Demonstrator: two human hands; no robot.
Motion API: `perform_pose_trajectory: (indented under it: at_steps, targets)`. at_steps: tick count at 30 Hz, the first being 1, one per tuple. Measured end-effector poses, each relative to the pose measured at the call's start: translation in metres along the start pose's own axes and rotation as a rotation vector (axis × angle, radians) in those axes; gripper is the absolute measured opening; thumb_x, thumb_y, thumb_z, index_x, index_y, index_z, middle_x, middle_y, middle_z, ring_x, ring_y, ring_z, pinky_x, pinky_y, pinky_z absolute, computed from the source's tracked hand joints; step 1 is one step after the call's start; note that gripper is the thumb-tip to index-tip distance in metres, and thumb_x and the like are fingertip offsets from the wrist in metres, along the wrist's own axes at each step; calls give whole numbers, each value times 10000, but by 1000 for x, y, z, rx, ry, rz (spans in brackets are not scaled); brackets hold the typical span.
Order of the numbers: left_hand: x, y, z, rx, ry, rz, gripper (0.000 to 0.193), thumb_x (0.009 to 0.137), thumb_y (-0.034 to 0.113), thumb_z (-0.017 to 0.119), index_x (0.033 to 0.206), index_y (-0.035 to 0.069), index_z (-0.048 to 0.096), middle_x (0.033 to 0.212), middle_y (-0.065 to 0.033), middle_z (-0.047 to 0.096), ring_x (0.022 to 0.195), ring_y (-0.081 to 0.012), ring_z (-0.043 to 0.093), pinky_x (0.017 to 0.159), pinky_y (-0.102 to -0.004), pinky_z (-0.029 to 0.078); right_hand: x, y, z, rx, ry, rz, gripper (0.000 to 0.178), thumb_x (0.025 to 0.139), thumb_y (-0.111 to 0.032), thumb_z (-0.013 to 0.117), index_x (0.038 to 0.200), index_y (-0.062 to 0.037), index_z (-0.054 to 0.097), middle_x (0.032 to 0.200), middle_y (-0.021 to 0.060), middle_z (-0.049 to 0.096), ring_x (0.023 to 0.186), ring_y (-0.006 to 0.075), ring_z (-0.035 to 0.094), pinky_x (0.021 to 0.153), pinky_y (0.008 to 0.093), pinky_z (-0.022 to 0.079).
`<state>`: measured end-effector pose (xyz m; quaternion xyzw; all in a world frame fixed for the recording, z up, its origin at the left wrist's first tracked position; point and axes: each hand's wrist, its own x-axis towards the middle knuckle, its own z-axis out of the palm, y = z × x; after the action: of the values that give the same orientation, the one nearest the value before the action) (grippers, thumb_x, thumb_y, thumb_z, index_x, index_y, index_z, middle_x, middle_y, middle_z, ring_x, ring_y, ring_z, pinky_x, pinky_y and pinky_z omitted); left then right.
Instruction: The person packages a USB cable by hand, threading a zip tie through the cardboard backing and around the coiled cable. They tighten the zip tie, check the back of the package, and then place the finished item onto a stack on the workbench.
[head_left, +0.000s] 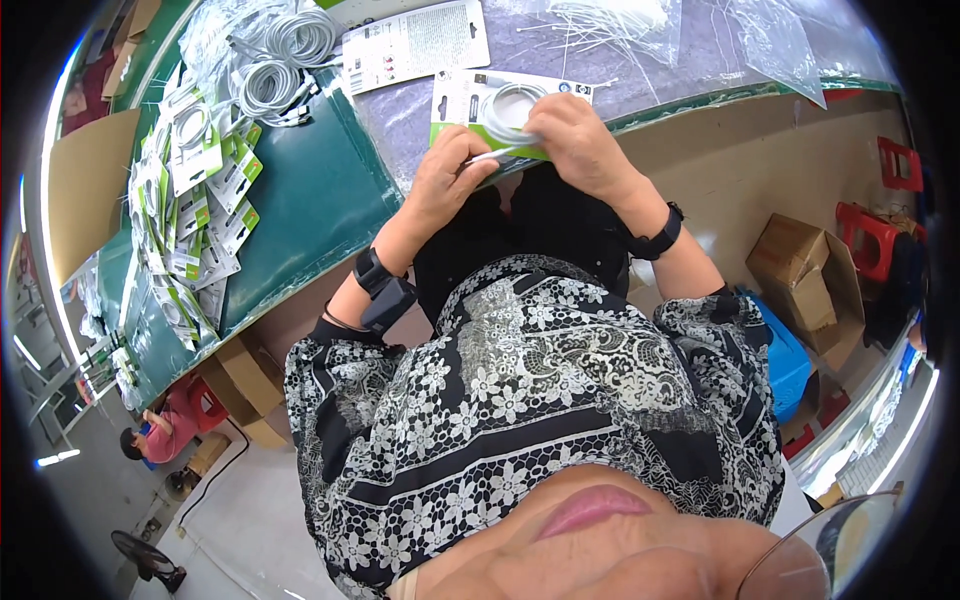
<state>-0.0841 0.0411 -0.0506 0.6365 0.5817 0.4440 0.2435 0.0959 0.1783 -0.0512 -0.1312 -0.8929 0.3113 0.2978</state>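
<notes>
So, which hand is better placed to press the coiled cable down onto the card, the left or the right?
Probably the right hand. It already lies over the coiled white cable on the green and white card. The left hand is lower, at the card's near edge, pinching the thin white cable end.

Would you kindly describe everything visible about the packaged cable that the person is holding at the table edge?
The packaged cable is a flat card, white with green at its left and lower edges, carrying a coiled white cable under what looks like a clear plastic cover. It lies tilted at the near edge of the table, partly on a grey mat. The right hand covers its lower right part, and the left hand pinches a thin white end of cable just below it. Small dark marks sit along its top edge.
</notes>
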Motion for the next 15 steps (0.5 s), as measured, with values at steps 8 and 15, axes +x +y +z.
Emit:
perform_pose_trajectory:
  at_steps: [8, 15]
  targets:
    - [10, 16, 16, -1130, 70, -729, 124, 940, 100, 549, 1002, 1, 589, 820, -44, 606, 620, -96, 531, 541, -225, 422, -4, -1, -7, 257, 102, 30, 254, 720, 114, 647, 933, -23, 629, 962, 78, 602, 958, 243, 589, 801, 325, 489]
    - [13, 59, 30, -1408, 273, -578, 224, 986, 225, 468, 898, 31, 536, 748, -28, 522, 583, -99, 488, 511, -214, 380, 0, -34, -24, 180, 148, -150, 248, 692, 41, 709, 917, -35, 639, 921, 69, 605, 969, 259, 595, 808, 336, 489]
